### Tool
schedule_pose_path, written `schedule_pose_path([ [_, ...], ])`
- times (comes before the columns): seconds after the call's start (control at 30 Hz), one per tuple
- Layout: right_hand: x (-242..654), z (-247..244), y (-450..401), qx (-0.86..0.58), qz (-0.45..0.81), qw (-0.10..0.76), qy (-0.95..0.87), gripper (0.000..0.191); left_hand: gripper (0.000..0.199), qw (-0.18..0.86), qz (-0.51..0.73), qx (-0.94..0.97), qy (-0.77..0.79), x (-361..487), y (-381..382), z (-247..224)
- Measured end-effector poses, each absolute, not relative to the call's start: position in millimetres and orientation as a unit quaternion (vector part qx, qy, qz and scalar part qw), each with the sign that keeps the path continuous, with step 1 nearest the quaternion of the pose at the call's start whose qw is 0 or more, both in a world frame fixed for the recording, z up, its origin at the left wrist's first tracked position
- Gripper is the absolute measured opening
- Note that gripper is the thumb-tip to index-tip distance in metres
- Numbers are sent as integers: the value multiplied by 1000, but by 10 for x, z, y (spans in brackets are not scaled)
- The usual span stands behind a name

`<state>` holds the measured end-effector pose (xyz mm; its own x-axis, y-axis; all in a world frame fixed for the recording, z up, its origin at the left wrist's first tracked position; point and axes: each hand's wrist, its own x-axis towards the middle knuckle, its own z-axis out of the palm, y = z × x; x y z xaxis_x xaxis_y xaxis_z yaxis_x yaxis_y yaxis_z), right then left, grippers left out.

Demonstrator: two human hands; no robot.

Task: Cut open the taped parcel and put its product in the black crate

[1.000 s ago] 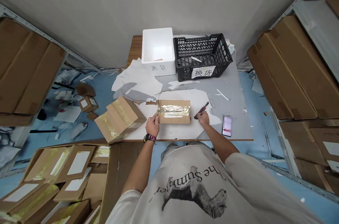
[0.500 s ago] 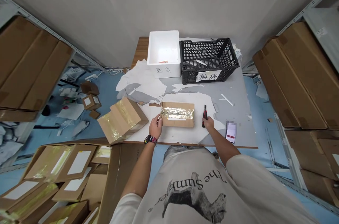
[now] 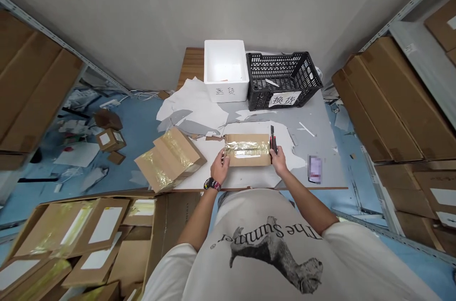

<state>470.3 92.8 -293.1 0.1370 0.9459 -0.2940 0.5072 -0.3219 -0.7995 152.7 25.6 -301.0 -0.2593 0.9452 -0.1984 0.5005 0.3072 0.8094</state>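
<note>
A small brown carton (image 3: pixel 245 161) with shiny tape and a white label lies near the table's front edge. My left hand (image 3: pixel 220 168) grips its left end, thumb on top. At its right end, my right hand (image 3: pixel 279 161) is closed round a red and black box cutter (image 3: pixel 272 142), which points away from me, its fingers against the carton. Two taped cartons (image 3: pixel 171 158) lie left of my left hand, and a phone (image 3: pixel 315 169) is on the table to the right.
Behind stand a white foam box (image 3: pixel 227 92) and a black crate (image 3: pixel 259 101). A large box of cartons (image 3: pixel 154 239) is at the lower left. Shelves with big cartons (image 3: pixel 386 101) flank the table. White paper (image 3: pixel 192 101) covers part of the tabletop (image 3: pixel 324 125).
My right hand has moved left with the box cutter, up against the carton's right end. My left hand now has its thumb on the carton. The camera view has shifted slightly.
</note>
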Motion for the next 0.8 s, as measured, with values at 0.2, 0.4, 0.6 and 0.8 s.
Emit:
schedule_pose_path([
  [0.2, 4871, -2424, 945, -693, 322, 238, -600, 46, 79, 353, 357, 587, 636, 1416, 415, -3037],
  [0.4, 4538, -1695, 1140, -507, 228, -32, -831, 41, 84, 412, 383, 535, 630, 1487, 538, -3140],
  [0.6, 4119, -1386, 1353, -457, 183, -142, -859, 37, 88, 456, 414, 479, 625, 1534, 448, -3251],
  [0.8, 3889, -1195, 1497, -422, 142, -203, -872, 39, 89, 453, 422, 466, 632, 1566, 468, -3281],
])
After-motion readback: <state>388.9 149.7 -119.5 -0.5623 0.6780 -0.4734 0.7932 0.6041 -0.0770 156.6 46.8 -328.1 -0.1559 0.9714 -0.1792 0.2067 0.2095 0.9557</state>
